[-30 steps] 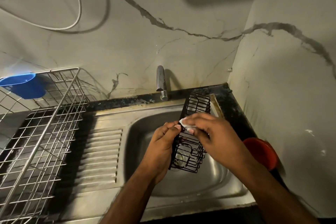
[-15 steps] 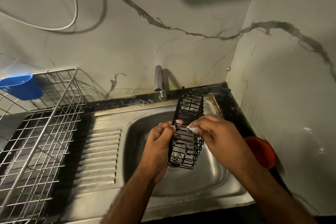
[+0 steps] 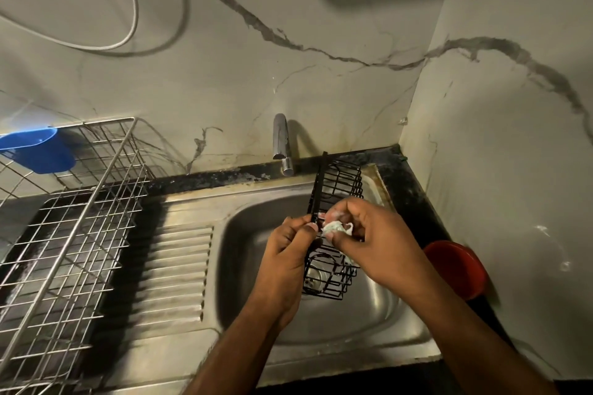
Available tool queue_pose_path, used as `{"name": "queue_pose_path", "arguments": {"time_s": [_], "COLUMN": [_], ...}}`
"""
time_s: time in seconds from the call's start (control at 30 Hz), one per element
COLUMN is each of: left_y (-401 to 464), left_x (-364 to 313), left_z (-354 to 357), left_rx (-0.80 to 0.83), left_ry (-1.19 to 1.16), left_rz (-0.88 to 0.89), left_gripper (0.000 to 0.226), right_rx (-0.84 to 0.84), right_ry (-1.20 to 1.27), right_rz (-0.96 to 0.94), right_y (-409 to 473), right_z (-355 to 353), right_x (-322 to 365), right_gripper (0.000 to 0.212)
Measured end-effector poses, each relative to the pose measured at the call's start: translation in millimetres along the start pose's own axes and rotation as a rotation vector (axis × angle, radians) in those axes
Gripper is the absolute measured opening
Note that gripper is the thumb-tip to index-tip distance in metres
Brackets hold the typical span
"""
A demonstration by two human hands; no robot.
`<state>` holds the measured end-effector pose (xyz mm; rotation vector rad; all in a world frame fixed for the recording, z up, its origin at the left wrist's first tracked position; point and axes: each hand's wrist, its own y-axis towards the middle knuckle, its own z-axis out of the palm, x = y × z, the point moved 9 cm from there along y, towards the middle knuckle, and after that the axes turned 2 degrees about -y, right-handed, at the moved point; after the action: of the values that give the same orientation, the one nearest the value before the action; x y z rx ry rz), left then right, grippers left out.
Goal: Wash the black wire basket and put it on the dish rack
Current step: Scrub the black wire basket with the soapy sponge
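Over the round bowl of the stainless steel sink (image 3: pixel 378 308) the person held the long, narrow black wire basket (image 3: pixel 333 189) clear of the metal, its long axis running from the near side of the bowl, above the drain, up and slightly right toward the sink's back rim beside the stubby chrome tap (image 3: pixel 281 141). The left hand (image 3: pixel 285 253) gripped it near the middle, thumb and fingers curled round the flat black back rail on the basket's left edge, so that roughly half the cage stuck out beyond the grip toward the tap and half hung down toward the drain. The right hand (image 3: pixel 375 244) came in from the sink's right side with a small, soapy, whitish scrubbing pad (image 3: pixel 337 228) pinched in its fingertips and pressed against the wires just beside the left thumb. No water showed at the tap. I judged the scrubbing to be under way, with the rinse not yet done. The silver wire dish rack (image 3: pixel 73 234) stood well off to the sink's left, beyond the ribbed draining board (image 3: pixel 173 272), so the left hand was the nearer one for carrying the basket across. A blue plastic cup (image 3: pixel 35 147) hung on the rack's far edge, and a red plastic bowl (image 3: pixel 455 266) sat just right of the sink.
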<state>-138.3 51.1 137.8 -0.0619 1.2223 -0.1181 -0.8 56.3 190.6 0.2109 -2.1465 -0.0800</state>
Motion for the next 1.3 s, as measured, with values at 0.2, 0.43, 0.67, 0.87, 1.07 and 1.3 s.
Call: {"name": "queue_pose_path", "arguments": {"time_s": [0.2, 0.43, 0.67, 0.87, 1.07, 1.3], "left_y": [-1.3, -1.9, 3.1, 3.6, -0.1, -1.3], "left_x": [-2.4, -6.5, -7.1, -7.6, -12.8, -20.5], "left_z": [1.7, -1.8, -5.4, -9.3, -1.1, 2.2], "left_rx": [-0.016, -0.040, -0.070, -0.086, -0.034, 0.008], "left_ry": [-0.116, -0.124, -0.082, -0.085, 0.032, 0.142], "left_rz": [-0.005, -0.037, -0.011, -0.015, 0.022, 0.081], "left_gripper": [0.023, 0.024, 0.026, 0.028, 0.026, 0.027], "right_rx": [0.107, -0.174, -0.143, -0.119, -0.115, 0.184], "right_ry": [-0.308, -0.131, -0.128, -0.133, -0.072, -0.162], "right_rz": [-0.157, -0.090, -0.032, -0.030, -0.028, -0.067], "right_y": [-4.7, -12.4, -11.8, -7.4, 2.6, 9.3], "right_z": [18.5, -29.8, -29.9, -32.7, -35.3, -10.0], "right_x": [29.8, 7.2, -11.9, -14.0, -11.4, 1.7], "right_gripper": [0.027, 0.016, 0.017, 0.016, 0.023, 0.039]}}
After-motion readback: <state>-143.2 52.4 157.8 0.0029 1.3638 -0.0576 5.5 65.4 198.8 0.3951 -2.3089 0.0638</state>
